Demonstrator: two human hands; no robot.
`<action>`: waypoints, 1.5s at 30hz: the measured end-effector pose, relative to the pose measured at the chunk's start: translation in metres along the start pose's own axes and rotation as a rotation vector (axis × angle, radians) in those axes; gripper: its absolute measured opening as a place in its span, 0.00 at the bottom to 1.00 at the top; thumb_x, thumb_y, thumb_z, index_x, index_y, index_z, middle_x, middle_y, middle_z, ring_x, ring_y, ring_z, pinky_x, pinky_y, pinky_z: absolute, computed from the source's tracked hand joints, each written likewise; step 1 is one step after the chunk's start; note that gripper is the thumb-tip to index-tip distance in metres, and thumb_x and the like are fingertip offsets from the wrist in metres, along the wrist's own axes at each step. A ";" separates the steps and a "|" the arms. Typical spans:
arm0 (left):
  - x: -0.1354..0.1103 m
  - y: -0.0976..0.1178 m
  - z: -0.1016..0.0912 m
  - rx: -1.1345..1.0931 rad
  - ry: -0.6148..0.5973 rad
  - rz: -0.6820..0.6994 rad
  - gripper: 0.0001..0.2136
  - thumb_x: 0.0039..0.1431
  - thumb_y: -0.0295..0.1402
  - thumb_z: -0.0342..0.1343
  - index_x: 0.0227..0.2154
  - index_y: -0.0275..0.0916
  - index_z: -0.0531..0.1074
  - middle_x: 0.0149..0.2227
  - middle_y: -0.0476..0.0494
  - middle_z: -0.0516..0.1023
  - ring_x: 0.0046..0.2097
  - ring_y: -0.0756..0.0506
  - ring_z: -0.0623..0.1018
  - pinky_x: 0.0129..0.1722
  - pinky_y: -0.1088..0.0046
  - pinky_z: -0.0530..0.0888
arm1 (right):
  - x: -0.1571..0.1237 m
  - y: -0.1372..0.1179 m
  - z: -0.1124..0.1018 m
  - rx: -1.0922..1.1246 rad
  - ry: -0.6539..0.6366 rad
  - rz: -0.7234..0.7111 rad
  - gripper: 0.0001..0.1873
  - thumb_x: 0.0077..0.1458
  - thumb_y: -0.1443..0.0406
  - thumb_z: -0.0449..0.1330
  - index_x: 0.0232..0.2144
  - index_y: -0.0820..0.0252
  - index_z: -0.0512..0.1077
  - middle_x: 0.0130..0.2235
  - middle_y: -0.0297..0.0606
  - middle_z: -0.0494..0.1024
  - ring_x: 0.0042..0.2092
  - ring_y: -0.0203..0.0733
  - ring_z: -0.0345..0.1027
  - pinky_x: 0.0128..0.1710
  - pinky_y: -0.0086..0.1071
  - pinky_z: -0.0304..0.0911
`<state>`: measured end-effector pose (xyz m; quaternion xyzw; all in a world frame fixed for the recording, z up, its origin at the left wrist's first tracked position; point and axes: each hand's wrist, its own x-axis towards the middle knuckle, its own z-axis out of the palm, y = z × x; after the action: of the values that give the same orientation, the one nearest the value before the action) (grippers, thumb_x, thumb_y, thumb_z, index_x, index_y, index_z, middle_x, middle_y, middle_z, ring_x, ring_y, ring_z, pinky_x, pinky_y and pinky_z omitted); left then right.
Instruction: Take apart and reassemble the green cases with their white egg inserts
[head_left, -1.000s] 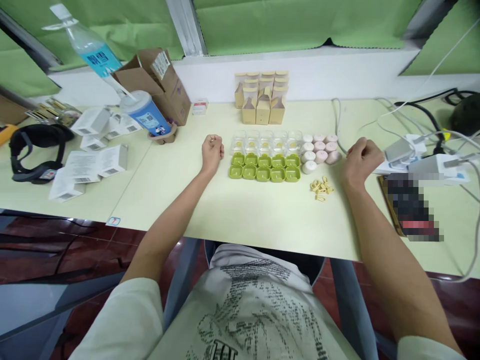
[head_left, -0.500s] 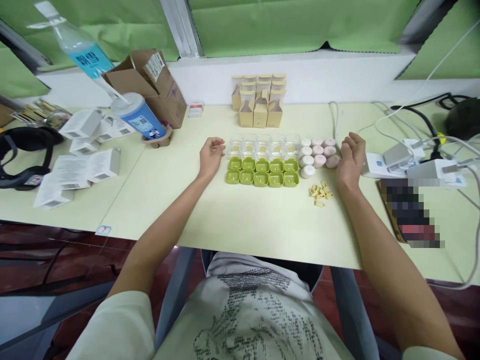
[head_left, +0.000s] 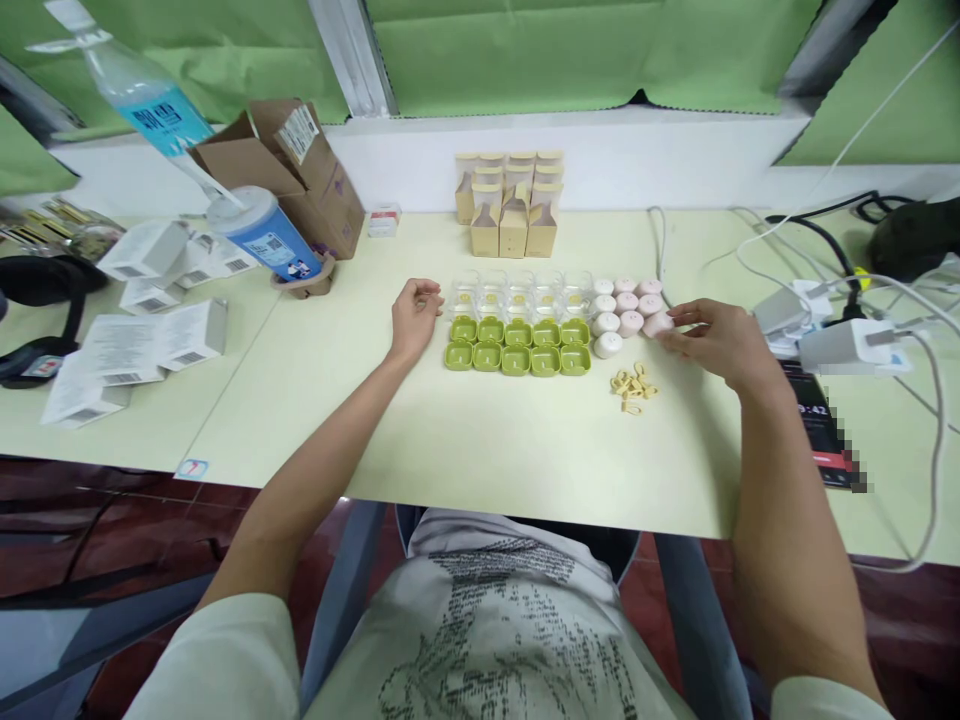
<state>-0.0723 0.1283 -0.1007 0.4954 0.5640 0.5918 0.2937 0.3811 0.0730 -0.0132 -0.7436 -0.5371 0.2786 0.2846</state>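
On a pale counter [head_left: 480,440], at the far left, a black strapped device [head_left: 37,280] lies next to a loose pile of small white boxes [head_left: 184,337]. Beyond them leans a clear bottle [head_left: 166,118] with a blue label. To its right are a blue drink cup [head_left: 266,245], seated in a carton holder [head_left: 309,283], and an open brown cardboard box [head_left: 304,165]. A small red-and-white packet [head_left: 383,221] lies near the wall.

The person's left hand [head_left: 415,315] rests just left of the middle group, its fingers loosely curled and apart from the thumb, holding nothing. Right of it, clear plastic containers [head_left: 520,298] stand on the far side of green square cups [head_left: 487,356], which form two rows of five. Farther back, upright tan boxes [head_left: 512,236] stand together, tops open.

Right of the cups is a cluster of white and pale pink rolls [head_left: 630,322], with a small heap of yellow clips [head_left: 634,385] on the near side. The person's right hand [head_left: 716,338] reaches in from the right, thumb and fingertips at the right-hand pink roll [head_left: 658,323]; whether they are clamped on it cannot be told. At far right lie a partly hidden phone [head_left: 829,430], white adapters [head_left: 844,345] and cables [head_left: 934,450].
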 end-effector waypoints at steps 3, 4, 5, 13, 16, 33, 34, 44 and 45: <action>0.000 -0.001 0.000 0.004 -0.001 0.009 0.06 0.67 0.28 0.69 0.40 0.42 0.77 0.46 0.44 0.85 0.42 0.49 0.86 0.38 0.78 0.81 | 0.002 0.002 0.003 -0.082 0.066 -0.081 0.15 0.49 0.73 0.77 0.36 0.54 0.80 0.34 0.36 0.85 0.34 0.44 0.74 0.43 0.39 0.68; 0.001 -0.001 0.000 0.006 -0.001 0.011 0.06 0.67 0.28 0.69 0.40 0.42 0.77 0.46 0.44 0.85 0.42 0.49 0.86 0.38 0.78 0.82 | 0.003 0.003 0.003 -0.096 0.073 -0.111 0.15 0.48 0.73 0.77 0.35 0.54 0.79 0.35 0.36 0.85 0.35 0.44 0.75 0.44 0.39 0.68; 0.001 -0.001 0.000 0.007 -0.001 0.011 0.05 0.68 0.29 0.69 0.40 0.42 0.77 0.46 0.44 0.85 0.42 0.50 0.86 0.38 0.78 0.82 | 0.004 0.004 0.003 -0.108 0.074 -0.143 0.15 0.48 0.73 0.77 0.35 0.54 0.79 0.36 0.37 0.85 0.36 0.44 0.75 0.45 0.39 0.68; 0.001 -0.001 0.000 0.020 -0.014 0.009 0.05 0.67 0.27 0.68 0.40 0.42 0.77 0.43 0.46 0.84 0.40 0.50 0.85 0.39 0.77 0.81 | 0.011 0.017 0.003 -0.241 -0.005 -0.323 0.28 0.54 0.67 0.74 0.57 0.54 0.80 0.42 0.39 0.84 0.37 0.48 0.77 0.51 0.44 0.71; 0.000 -0.001 0.001 0.027 -0.014 0.011 0.06 0.66 0.25 0.66 0.40 0.42 0.77 0.43 0.46 0.84 0.40 0.50 0.85 0.40 0.76 0.81 | 0.016 0.024 0.005 -0.317 -0.034 -0.413 0.31 0.59 0.65 0.70 0.65 0.54 0.82 0.46 0.44 0.80 0.36 0.49 0.76 0.58 0.49 0.71; -0.001 0.003 0.001 0.041 -0.027 0.014 0.06 0.65 0.25 0.66 0.39 0.42 0.77 0.43 0.46 0.83 0.40 0.49 0.84 0.41 0.74 0.81 | 0.020 0.021 0.012 -0.289 0.011 -0.308 0.27 0.53 0.65 0.74 0.56 0.54 0.80 0.39 0.39 0.85 0.43 0.56 0.83 0.56 0.49 0.75; -0.002 0.002 0.001 0.041 -0.026 0.016 0.06 0.65 0.25 0.65 0.39 0.42 0.77 0.43 0.46 0.84 0.40 0.49 0.84 0.41 0.75 0.80 | 0.020 0.021 0.013 -0.282 0.016 -0.300 0.26 0.53 0.64 0.74 0.54 0.53 0.80 0.39 0.38 0.85 0.42 0.55 0.83 0.56 0.49 0.76; -0.002 0.003 0.003 0.048 -0.014 0.023 0.05 0.71 0.26 0.65 0.39 0.42 0.77 0.41 0.47 0.83 0.39 0.49 0.84 0.40 0.75 0.80 | 0.019 0.022 0.006 -0.070 0.243 -0.268 0.28 0.60 0.62 0.77 0.61 0.61 0.82 0.47 0.47 0.89 0.39 0.46 0.78 0.44 0.40 0.70; -0.003 0.003 0.003 0.047 -0.008 0.027 0.05 0.72 0.26 0.64 0.38 0.42 0.77 0.41 0.47 0.83 0.38 0.49 0.84 0.39 0.75 0.80 | 0.020 0.022 0.009 -0.018 0.384 -0.301 0.17 0.65 0.63 0.71 0.55 0.62 0.84 0.44 0.47 0.88 0.37 0.44 0.77 0.42 0.39 0.69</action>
<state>-0.0684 0.1262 -0.0989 0.5119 0.5698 0.5804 0.2764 0.3944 0.0876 -0.0376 -0.6969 -0.5806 0.0818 0.4130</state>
